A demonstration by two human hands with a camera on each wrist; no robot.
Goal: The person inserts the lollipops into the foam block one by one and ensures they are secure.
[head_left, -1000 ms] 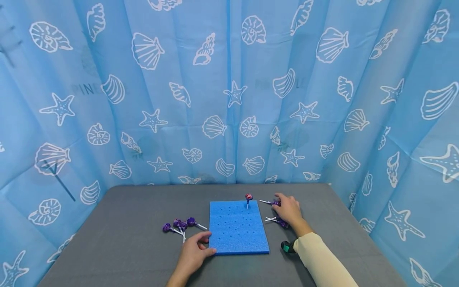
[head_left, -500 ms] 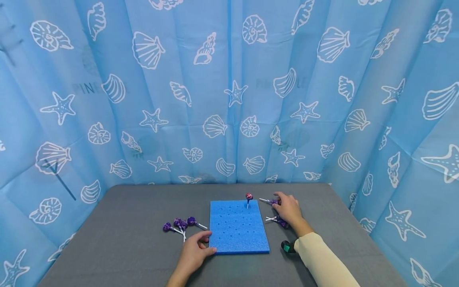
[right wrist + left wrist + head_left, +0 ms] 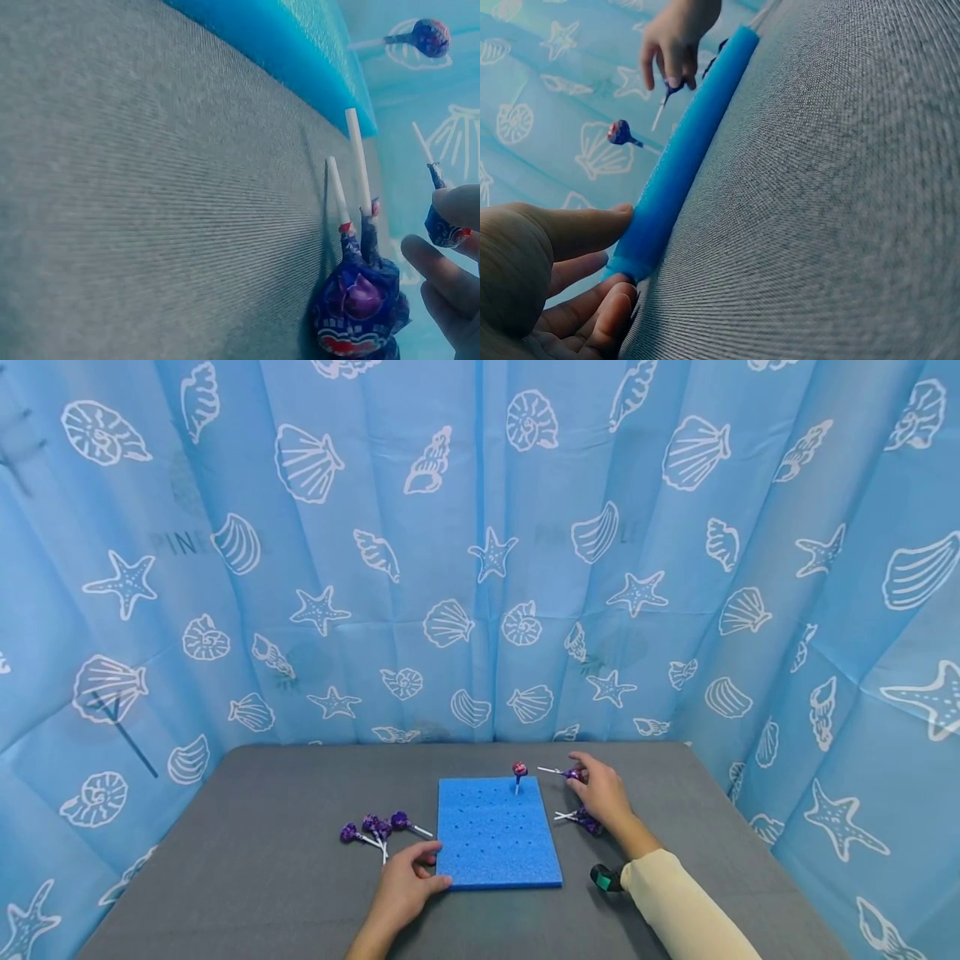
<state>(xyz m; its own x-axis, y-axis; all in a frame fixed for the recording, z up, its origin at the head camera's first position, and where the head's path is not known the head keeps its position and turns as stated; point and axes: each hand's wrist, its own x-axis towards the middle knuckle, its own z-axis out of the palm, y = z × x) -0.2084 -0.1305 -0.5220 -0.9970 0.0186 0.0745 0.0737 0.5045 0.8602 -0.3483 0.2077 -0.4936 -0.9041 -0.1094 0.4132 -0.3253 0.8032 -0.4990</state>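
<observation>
My left hand (image 3: pixel 402 887) holds the near left corner of a blue foam board (image 3: pixel 498 852), with its thumb and fingers against the edges. Small holes dot the board's top. One wrapped lollipop (image 3: pixel 520 770) stands upright on its stick near the far right corner. Beyond the board's right side, my right hand (image 3: pixel 603 792) pinches another lollipop (image 3: pixel 442 225) by its purple wrapped head. The white stick of that lollipop points left, toward the board. Just nearer than this hand, more lollipops (image 3: pixel 356 304) lie on the grey table, partly overlapping.
Several purple-wrapped lollipops (image 3: pixel 377 828) lie left of the board, sticks toward it or toward me. A dark band with a green patch (image 3: pixel 604 878) is at the right sleeve's cuff. A blue shell-print curtain (image 3: pixel 480 560) hangs behind the grey table (image 3: pixel 285 860).
My right hand has moved slightly up and away, taking the pinched lollipop up off the table with it. My left hand stays at the board's corner.
</observation>
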